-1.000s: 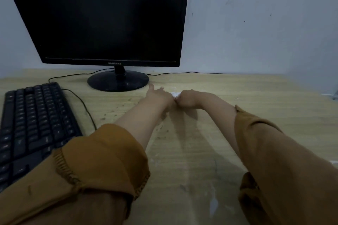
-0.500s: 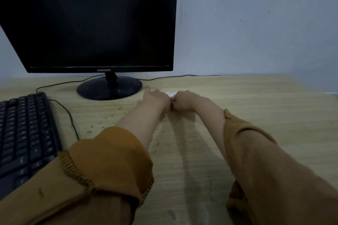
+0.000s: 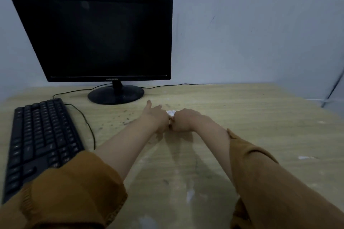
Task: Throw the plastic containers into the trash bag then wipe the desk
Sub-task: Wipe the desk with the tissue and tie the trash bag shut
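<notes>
On the desk [image 3: 251, 126] the right hand [image 3: 183, 120] curls its fingers round a crumpled white wad [image 3: 171, 112], which protrudes at the fist's far inner edge against the left hand [image 3: 158, 117], whose grip, like the wad's long axis, cannot be determined.

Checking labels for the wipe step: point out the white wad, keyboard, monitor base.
white wad [image 3: 171, 112], head view, its exposed top between the hands
keyboard [image 3: 42, 135], head view, middle key rows
monitor base [image 3: 115, 96], head view, centre of the round foot
</notes>
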